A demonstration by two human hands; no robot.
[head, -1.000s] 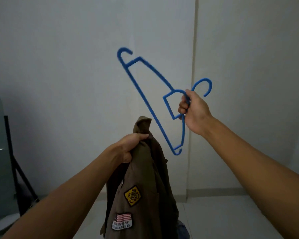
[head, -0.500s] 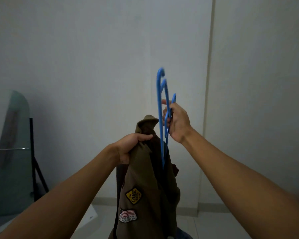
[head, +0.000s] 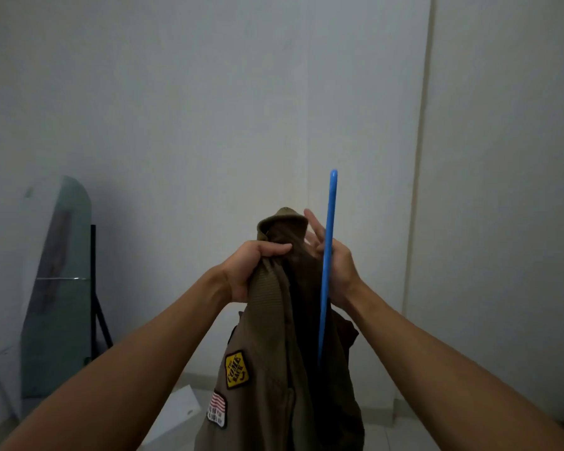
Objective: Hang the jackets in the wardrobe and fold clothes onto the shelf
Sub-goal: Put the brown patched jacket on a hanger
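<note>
The left hand [head: 256,266] is gripping the olive-brown jacket [head: 275,346] by the ribbed fabric just below its collar [head: 282,222], fingers curled tight round a bunch of cloth and the thumb lying across the top. Holding it there is letting the rest of the garment hang straight down in front of the person, with the neck opening kept uppermost and within reach. Two sewn patches are showing on the hanging cloth, a yellow diamond patch [head: 236,369] and below it a flag patch [head: 217,409] (the lettering on both is too small to read with confidence).

The right hand [head: 334,266] is holding the blue plastic hanger [head: 327,271], which is turned edge-on to the camera so it reads as one thin upright line. The thumb side is pressing the hanger from the right while several fingers [head: 314,224] are spread almost straight towards the collar; how firmly the hidden fingers are closing round the plastic I cannot tell. The hanger's lower end is disappearing into the dark folds of the jacket, which suggests it is being held narrow so as to slip down through the neck. The step in hand looks to be the threading of the hanger into the shoulders.

A glass panel [head: 59,288] is leaning against the wall at the left, beside a black stand [head: 95,304]. No wardrobe is showing.
</note>
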